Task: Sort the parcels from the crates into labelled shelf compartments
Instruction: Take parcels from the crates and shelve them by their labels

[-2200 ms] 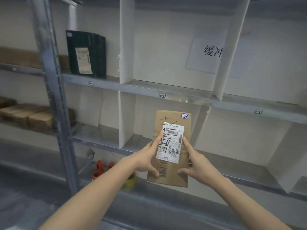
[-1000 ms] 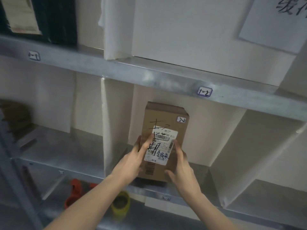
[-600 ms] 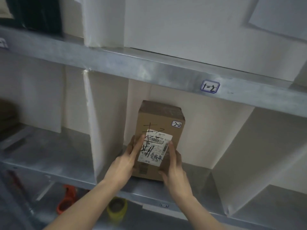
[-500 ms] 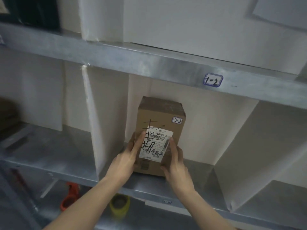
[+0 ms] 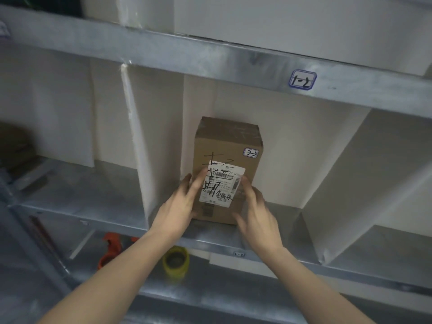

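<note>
A grey metal shelf rack (image 5: pixel 163 50) fills the view, its upper shelf edge crossing from top left to right. A small handwritten label (image 5: pixel 302 79) reading 1-2 sticks to that edge. White divider panels (image 5: pixel 136 146) split the level beneath into compartments (image 5: pixel 77 190) with grey metal floors, backed by a pale off-white wall (image 5: pixel 304 148). The light is dim and even, with soft shadows.

Upright on the shelf (image 5: pixel 93 206), between left divider (image 5: pixel 138 148) and right divider (image 5: pixel 346 171), nearer the left one: box (image 5: pixel 228 141). On its left side, left hand (image 5: pixel 180 206); on its right, right hand (image 5: pixel 254 211). Above, on the upper shelf (image 5: pixel 187 54) edge: tag (image 5: pixel 302 79). Below the shelf, further left: tape roll (image 5: pixel 175 261).
</note>
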`<state>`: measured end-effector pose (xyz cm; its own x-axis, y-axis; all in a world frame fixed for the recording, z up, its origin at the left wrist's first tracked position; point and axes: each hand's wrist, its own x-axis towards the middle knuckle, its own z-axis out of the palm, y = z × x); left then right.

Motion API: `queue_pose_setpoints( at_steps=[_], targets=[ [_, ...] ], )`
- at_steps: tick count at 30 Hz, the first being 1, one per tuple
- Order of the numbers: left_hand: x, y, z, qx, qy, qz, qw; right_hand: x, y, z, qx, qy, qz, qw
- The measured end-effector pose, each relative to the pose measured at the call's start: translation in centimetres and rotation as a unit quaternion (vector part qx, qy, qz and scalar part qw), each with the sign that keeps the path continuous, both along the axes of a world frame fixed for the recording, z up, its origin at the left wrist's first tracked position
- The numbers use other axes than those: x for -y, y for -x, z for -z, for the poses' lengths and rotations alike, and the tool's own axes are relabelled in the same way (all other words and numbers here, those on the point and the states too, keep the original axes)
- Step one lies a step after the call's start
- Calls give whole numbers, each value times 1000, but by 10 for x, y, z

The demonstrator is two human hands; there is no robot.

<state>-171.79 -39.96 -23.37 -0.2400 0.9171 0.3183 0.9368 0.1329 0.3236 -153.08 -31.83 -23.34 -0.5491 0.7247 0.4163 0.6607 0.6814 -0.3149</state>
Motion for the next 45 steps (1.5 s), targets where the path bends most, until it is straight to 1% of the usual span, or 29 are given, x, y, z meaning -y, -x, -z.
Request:
queue_pose_setpoints(
  at_steps=[3,5,7,11,15,18,22,25,29,34,36,39,45],
  targets=[
    [16,-3,-10,-16,10,-22,1000,13,-7,-9,-8,-6,7,1000],
    [28,-9,-20,-22,11,-19,1000,25,-16,-15,-2,-15,18,1000],
    [39,-24,-33,-14,19,16,1000,38,-27,-28,7,-9,16,1000],
    [46,-71,-70,45,5,104,994,66,-59,-74,-3,81,24,996],
    [30,-125,-120,58,-17,184,981,83,-113,-130,14,86,38,995],
    [16,-176,-156,60,-42,223,972,89,-171,-167,11,76,84,993],
    [-1,-271,-193,41,-55,308,949,104,-266,-202,1,63,167,984],
    [-16,-359,-203,1,-39,377,925,119,-359,-216,15,64,238,969],
    [-34,-490,-211,-43,-1,433,900,146,-501,-228,43,73,345,935],
    [-38,-651,-230,-46,3,495,868,173,-652,-242,51,94,423,900],
    [-37,-706,-236,-41,7,520,853,179,-696,-244,39,98,442,891],
    [-44,-777,-239,-50,10,547,836,182,-755,-244,44,110,463,878],
    [-84,-891,-232,-56,25,584,809,161,-857,-233,13,101,518,849]
  ],
)
